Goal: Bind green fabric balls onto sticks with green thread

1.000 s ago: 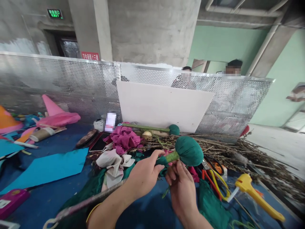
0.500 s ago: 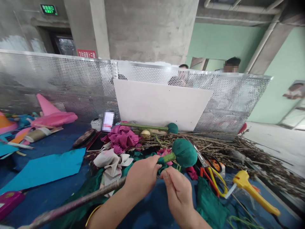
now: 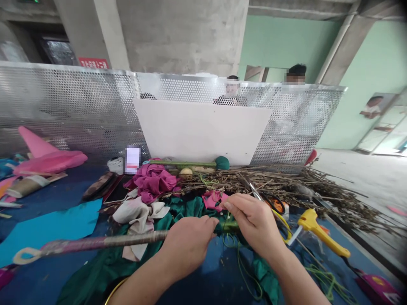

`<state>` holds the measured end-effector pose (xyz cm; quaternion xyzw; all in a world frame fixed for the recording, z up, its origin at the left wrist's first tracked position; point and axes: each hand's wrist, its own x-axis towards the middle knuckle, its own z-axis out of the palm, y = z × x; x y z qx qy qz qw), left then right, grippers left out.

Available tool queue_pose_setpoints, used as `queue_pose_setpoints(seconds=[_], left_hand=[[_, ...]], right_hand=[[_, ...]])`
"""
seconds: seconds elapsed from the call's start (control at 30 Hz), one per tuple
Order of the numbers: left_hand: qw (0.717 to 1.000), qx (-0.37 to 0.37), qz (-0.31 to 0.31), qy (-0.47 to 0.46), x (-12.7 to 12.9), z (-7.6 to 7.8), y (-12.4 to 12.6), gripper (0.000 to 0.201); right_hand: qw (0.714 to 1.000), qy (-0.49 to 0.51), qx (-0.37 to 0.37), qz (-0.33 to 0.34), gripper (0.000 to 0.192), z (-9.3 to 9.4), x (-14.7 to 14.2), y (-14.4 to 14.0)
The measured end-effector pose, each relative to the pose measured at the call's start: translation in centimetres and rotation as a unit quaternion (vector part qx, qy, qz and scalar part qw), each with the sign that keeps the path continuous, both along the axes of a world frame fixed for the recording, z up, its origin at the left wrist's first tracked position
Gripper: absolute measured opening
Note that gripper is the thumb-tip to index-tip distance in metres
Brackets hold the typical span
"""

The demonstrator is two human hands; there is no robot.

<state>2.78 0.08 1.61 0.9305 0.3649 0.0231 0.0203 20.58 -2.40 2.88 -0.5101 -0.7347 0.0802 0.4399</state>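
Note:
My left hand (image 3: 187, 243) grips a long rod (image 3: 95, 242) that runs off to the left and ends in a loop. Just past my left fingers the rod is wrapped in green thread (image 3: 228, 226). My right hand (image 3: 254, 222) is closed over the rod's far end and covers the green fabric ball there, with thumb and forefinger pinched together. Loose green thread (image 3: 241, 267) hangs below the hands onto the blue table (image 3: 47, 279). Green cloth (image 3: 104, 271) lies under my left forearm.
Yellow glue gun (image 3: 319, 231) and orange-handled scissors (image 3: 273, 202) lie right of my hands. Dry twigs (image 3: 302, 188) are piled behind, with magenta cloth (image 3: 152, 181), beige cloth (image 3: 136, 214) and another green-balled stick (image 3: 187, 163). A perforated metal screen (image 3: 63, 106) and white board (image 3: 200, 131) back the table; two people stand behind.
The rod has dropped lower and nearly level. My right hand moved up and over the green ball, which was visible earlier and is now covered. The camera tilted and shifted right.

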Motion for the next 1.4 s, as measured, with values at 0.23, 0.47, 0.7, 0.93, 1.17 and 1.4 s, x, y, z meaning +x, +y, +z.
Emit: queue_pose_setpoints(seconds=[0.23,0.47,0.7,0.93,1.17,1.4], left_hand=[[0.996,0.036,-0.055,0.056,0.4,-0.5,-0.2,0.026],[0.988,0.114,-0.090,0.058,0.2,-0.3,-0.4,0.030],[0.979,0.169,-0.096,0.061,0.4,-0.4,-0.6,0.031],[0.985,0.142,-0.075,0.056,0.1,-0.6,-0.1,0.030],[0.998,0.058,0.016,-0.020,-1.5,0.9,1.0,0.028],[0.982,-0.092,0.034,-0.159,-3.1,3.1,1.2,0.025]], right_hand=[[0.990,0.107,-0.093,0.025,0.028,-1.0,-0.3,0.8],[0.989,0.098,-0.108,-0.007,0.028,-1.2,-0.4,0.9],[0.989,0.063,-0.129,-0.017,0.029,-0.9,-0.6,0.8],[0.973,0.182,-0.138,0.024,0.027,-0.8,-0.6,1.0],[0.896,0.383,-0.222,0.024,0.033,1.4,3.6,-0.8],[0.867,0.468,-0.168,-0.040,0.034,-0.4,7.7,1.5]])
